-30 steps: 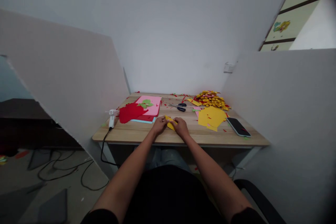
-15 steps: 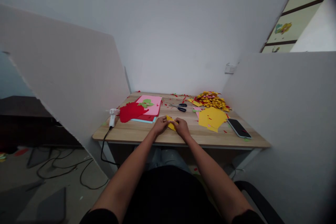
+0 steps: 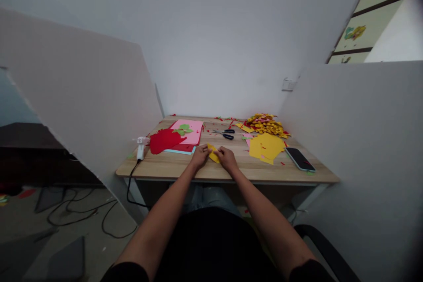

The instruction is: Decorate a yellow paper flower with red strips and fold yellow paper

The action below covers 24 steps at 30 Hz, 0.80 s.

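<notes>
Between my hands, over the front part of the wooden table [image 3: 178,168], is a small piece of yellow paper [image 3: 213,153]. My left hand [image 3: 200,157] pinches its left side, and my right hand [image 3: 226,158] grips its right side. Black-handled scissors [image 3: 228,134] lie beyond my hands. Yellow paper sheets [image 3: 266,146] rest to the right. On the left are red cut paper [image 3: 165,140] and a pink sheet [image 3: 194,131] with green paper pieces [image 3: 183,129] on top.
A white glue gun [image 3: 141,147] with a black cable stands at the left edge. A phone [image 3: 300,159] lies at the right. Behind the yellow sheets is a heap of folded yellow pieces [image 3: 267,124]. Grey partitions flank the table.
The yellow paper has shifted slightly left and looks flatter between my fingers. Both hands still grip it. The whole view has moved a little.
</notes>
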Motion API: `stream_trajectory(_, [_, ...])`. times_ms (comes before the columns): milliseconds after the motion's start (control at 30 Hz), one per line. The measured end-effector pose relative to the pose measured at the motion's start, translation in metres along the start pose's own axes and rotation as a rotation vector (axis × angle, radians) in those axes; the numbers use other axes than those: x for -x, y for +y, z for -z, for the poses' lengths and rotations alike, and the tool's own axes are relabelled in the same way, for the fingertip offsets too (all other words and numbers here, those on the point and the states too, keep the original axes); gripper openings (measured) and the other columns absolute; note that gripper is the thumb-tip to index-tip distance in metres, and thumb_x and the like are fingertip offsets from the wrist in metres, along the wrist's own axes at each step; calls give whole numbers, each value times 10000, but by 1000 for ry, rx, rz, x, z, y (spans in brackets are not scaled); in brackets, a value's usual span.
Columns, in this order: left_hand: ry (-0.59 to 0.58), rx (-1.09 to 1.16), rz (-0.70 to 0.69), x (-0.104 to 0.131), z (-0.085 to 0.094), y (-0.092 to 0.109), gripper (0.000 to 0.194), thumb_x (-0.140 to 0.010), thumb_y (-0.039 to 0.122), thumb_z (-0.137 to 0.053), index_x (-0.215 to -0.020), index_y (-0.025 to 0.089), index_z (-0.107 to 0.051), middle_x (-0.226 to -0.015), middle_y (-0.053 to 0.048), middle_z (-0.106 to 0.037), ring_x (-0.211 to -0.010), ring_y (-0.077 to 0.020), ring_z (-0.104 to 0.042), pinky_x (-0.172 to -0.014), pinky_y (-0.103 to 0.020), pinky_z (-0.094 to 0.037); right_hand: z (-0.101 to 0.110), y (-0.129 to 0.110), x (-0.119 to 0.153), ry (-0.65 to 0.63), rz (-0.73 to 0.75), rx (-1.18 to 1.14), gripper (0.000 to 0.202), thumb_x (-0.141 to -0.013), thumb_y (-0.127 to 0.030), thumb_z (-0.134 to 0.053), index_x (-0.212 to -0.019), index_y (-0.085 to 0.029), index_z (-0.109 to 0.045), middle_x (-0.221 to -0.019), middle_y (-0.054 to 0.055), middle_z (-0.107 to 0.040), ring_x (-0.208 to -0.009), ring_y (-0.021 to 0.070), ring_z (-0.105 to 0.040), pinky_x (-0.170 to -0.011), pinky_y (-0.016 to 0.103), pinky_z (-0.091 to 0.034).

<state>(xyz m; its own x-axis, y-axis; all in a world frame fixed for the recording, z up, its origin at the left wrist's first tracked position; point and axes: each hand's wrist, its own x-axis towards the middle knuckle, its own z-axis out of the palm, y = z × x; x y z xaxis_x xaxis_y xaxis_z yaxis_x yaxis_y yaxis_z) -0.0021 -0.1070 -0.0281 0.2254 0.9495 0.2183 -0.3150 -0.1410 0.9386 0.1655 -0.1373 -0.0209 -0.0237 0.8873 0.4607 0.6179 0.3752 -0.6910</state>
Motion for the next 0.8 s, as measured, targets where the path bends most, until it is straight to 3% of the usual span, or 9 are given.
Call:
stream_trajectory(167, [129, 28, -45, -3, 7, 0, 421, -671, 379, -841, -950, 116, -667, -833, -71, -748, -736, -175, -686, -755, -310, -540, 1, 2, 0, -4, -7, 6, 253, -850, -433, -631, -776, -199, -693, -780, 28, -720, -704, 161, -586, -656, 248, -357])
stream_trajectory(400, [181, 14, -25, -5, 8, -3, 238, -844, 292, -740, -987, 119, -663, -844, -27, -721, -729, -141, -681, -758, -333, -571, -1, 5, -2, -22, -17, -20, 265, -851, -413, -621, -741, -185, -700, -731, 28, -710, -671, 151, -568, -641, 247, -349])
stream_trajectory(800, [150, -24, -5, -3, 7, 0, 550, -527, 412, -931, -919, 106, -698, -866, -124, -773, -773, -236, -732, -779, -362, -580, -1, 2, -4, -53, -15, -122, 332, -829, -446, -600, -644, -175, -656, -632, 20, -650, -627, 144, -530, -605, 245, -333])
